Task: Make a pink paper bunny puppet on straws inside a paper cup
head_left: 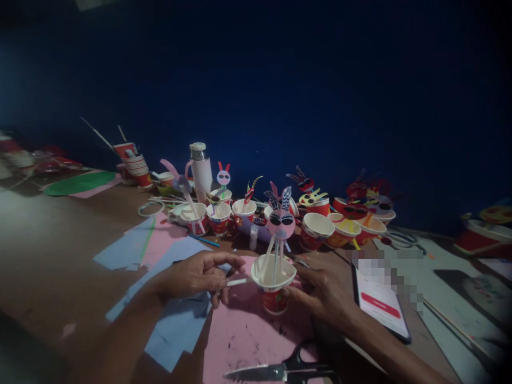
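The table (60,250) fills the lower half of the frame, brown and dim under a dark blue wall. Sheets of pink paper (248,330) and pale blue paper (176,325) lie overlapping across its lower middle. Along the centre of the frame runs a row of paper cups (316,229), many topped with paper animal faces on sticks, and a white bottle (201,170) stands upright behind them, left of centre. A stack of cups (136,165) sits further to the upper left, near a green paper shape (80,183). A phone (382,304) lies flat at the lower right. Scissors (280,369) rest at the bottom edge on the pink paper, blades pointing left.

The left hand (196,277) sits just left of centre, its grip narrow, pinching a thin white straw (239,281) that points at the side of a red and white cup (274,285). The right hand (324,298) touches that cup's right side with fingers loosely spread, steadying it without closing round it. The cup stands upright on the pink paper between both hands, with a pink rabbit face (280,218) on sticks rising from it.
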Action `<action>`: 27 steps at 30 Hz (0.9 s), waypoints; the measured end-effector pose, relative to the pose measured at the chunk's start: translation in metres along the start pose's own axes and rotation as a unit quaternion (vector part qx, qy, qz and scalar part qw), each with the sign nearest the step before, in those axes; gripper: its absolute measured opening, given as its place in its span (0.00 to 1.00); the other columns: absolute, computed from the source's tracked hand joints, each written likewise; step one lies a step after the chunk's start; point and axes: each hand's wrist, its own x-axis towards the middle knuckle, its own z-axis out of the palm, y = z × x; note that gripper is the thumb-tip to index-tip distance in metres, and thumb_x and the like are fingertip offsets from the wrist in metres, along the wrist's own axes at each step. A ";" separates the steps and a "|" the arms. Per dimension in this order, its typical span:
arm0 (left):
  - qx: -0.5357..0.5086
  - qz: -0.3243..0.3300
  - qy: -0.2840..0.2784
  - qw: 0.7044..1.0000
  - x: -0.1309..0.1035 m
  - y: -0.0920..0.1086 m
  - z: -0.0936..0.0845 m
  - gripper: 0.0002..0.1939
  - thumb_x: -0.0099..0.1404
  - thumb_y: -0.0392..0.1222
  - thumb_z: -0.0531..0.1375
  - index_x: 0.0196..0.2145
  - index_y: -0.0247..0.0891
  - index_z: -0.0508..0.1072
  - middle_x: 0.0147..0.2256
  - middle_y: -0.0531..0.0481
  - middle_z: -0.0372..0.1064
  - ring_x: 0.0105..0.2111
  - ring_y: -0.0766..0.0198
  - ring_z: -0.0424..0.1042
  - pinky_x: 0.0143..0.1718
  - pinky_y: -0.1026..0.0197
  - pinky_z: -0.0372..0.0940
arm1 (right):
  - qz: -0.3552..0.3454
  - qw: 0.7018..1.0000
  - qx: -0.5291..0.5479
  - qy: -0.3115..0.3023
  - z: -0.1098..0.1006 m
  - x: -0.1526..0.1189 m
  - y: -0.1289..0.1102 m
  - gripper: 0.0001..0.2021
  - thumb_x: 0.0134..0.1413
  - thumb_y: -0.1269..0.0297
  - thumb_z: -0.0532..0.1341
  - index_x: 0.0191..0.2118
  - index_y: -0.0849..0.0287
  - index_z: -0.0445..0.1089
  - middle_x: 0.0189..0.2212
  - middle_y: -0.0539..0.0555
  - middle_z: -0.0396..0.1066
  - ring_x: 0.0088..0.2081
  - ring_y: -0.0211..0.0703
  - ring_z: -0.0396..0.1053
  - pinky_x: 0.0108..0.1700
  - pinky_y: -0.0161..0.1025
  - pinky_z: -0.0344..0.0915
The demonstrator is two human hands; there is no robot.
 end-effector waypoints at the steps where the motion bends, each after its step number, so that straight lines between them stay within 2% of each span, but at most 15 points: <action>1: -0.004 0.005 -0.001 1.000 0.000 0.001 0.001 0.23 0.57 0.40 0.59 0.51 0.35 0.62 0.28 0.43 0.72 0.23 0.61 0.71 0.24 0.64 0.62 | -0.002 1.000 -0.005 -0.001 0.000 0.000 0.001 0.20 0.52 0.51 0.55 0.44 0.58 0.70 0.25 0.53 0.71 0.24 0.40 0.63 0.25 0.33 0.53; 3: -0.030 0.018 -0.012 0.999 0.001 0.002 0.003 0.23 0.57 0.40 0.58 0.50 0.33 0.61 0.24 0.45 0.71 0.23 0.62 0.71 0.25 0.64 0.63 | -0.008 1.000 -0.014 -0.008 0.001 0.000 0.000 0.20 0.52 0.50 0.55 0.45 0.58 0.69 0.23 0.52 0.70 0.22 0.38 0.61 0.24 0.33 0.51; 6: -0.109 0.063 -0.028 0.992 0.004 0.001 0.009 0.23 0.55 0.40 0.60 0.49 0.34 0.64 0.36 0.39 0.70 0.30 0.58 0.71 0.26 0.63 0.65 | -0.017 1.000 -0.007 -0.014 0.000 0.001 -0.003 0.20 0.53 0.51 0.54 0.44 0.58 0.69 0.23 0.51 0.70 0.22 0.37 0.60 0.24 0.33 0.51; 9: -0.173 0.111 -0.033 0.978 0.009 -0.003 0.016 0.25 0.50 0.38 0.62 0.47 0.37 0.66 0.47 0.38 0.63 0.38 0.54 0.68 0.26 0.62 0.66 | -0.018 1.000 -0.002 -0.012 -0.001 0.000 -0.006 0.19 0.52 0.50 0.54 0.42 0.59 0.70 0.23 0.51 0.69 0.22 0.37 0.60 0.25 0.33 0.52; 11: -0.174 0.126 -0.011 0.977 0.013 -0.006 0.021 0.23 0.50 0.38 0.62 0.46 0.36 0.67 0.44 0.39 0.65 0.37 0.56 0.68 0.26 0.62 0.66 | -0.015 1.000 -0.002 -0.017 -0.001 -0.001 -0.007 0.19 0.53 0.50 0.54 0.39 0.60 0.71 0.21 0.51 0.68 0.22 0.37 0.59 0.24 0.33 0.51; 14: -0.113 0.123 0.051 0.985 0.020 -0.010 0.029 0.20 0.57 0.40 0.58 0.48 0.33 0.66 0.30 0.44 0.69 0.26 0.66 0.66 0.24 0.66 0.61 | -0.011 1.000 -0.004 -0.021 0.000 -0.002 -0.007 0.19 0.53 0.49 0.53 0.38 0.60 0.71 0.20 0.50 0.66 0.21 0.36 0.58 0.24 0.33 0.51; 17: -0.017 0.117 0.116 0.986 0.024 -0.012 0.036 0.20 0.62 0.43 0.54 0.49 0.31 0.65 0.20 0.51 0.65 0.19 0.70 0.61 0.22 0.67 0.56 | -0.011 1.000 -0.010 -0.023 0.000 -0.002 -0.008 0.20 0.53 0.48 0.53 0.39 0.59 0.71 0.19 0.49 0.64 0.21 0.36 0.57 0.24 0.33 0.49; 22: 0.078 0.103 0.212 0.969 0.026 -0.015 0.046 0.21 0.63 0.47 0.50 0.48 0.29 0.66 0.18 0.54 0.62 0.20 0.70 0.60 0.23 0.66 0.55 | -0.039 0.999 -0.005 -0.029 -0.001 -0.004 -0.014 0.19 0.54 0.50 0.52 0.41 0.58 0.70 0.18 0.49 0.64 0.20 0.35 0.55 0.24 0.33 0.48; 25: 0.072 0.092 0.219 0.969 0.026 -0.015 0.049 0.23 0.63 0.49 0.49 0.50 0.29 0.63 0.17 0.55 0.61 0.19 0.69 0.59 0.23 0.66 0.54 | -0.039 0.999 -0.014 -0.031 0.000 -0.006 -0.015 0.19 0.54 0.49 0.52 0.38 0.59 0.71 0.19 0.50 0.64 0.20 0.36 0.55 0.24 0.33 0.48; 27: 0.068 0.083 0.218 0.970 0.027 -0.014 0.048 0.22 0.63 0.49 0.49 0.48 0.29 0.64 0.16 0.55 0.62 0.18 0.69 0.59 0.23 0.66 0.54 | -0.035 0.999 -0.018 -0.033 0.001 -0.007 -0.014 0.20 0.53 0.48 0.52 0.36 0.59 0.71 0.19 0.50 0.64 0.21 0.36 0.56 0.24 0.33 0.48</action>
